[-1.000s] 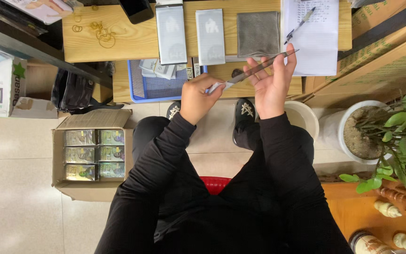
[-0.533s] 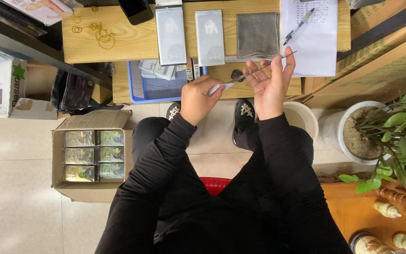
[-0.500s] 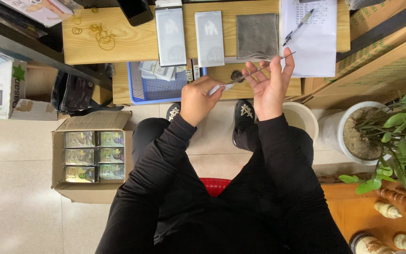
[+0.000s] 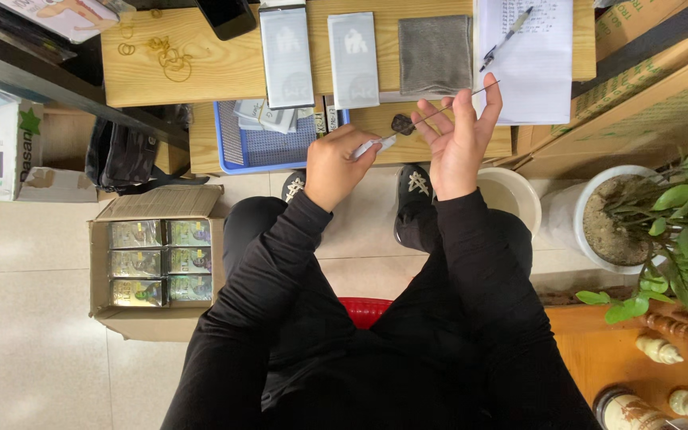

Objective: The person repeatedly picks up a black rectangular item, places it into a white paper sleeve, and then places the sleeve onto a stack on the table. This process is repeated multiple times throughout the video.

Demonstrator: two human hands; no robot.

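Observation:
My left hand [image 4: 336,166] is closed around the white handle of a thin metal rod [image 4: 428,119] that slants up to the right. My right hand [image 4: 457,135] has its fingers spread, with the fingertips pinching the rod's far end near the paper sheet. A small dark round piece [image 4: 401,123] sits on the rod between both hands. I sit on a red stool [image 4: 366,310] in black sleeves, in front of a low wooden table [image 4: 201,72].
On the table lie two grey flat packs [image 4: 287,56], a grey cloth [image 4: 435,52], a paper sheet with a pen [image 4: 531,56], and rubber bands [image 4: 165,56]. A blue basket [image 4: 260,143] sits below. A cardboard box of packets [image 4: 157,263] is left; a potted plant [image 4: 662,215] right.
Both hands stayed in place on the rod. The rod's tilt shifted slightly and the right fingers opened wider.

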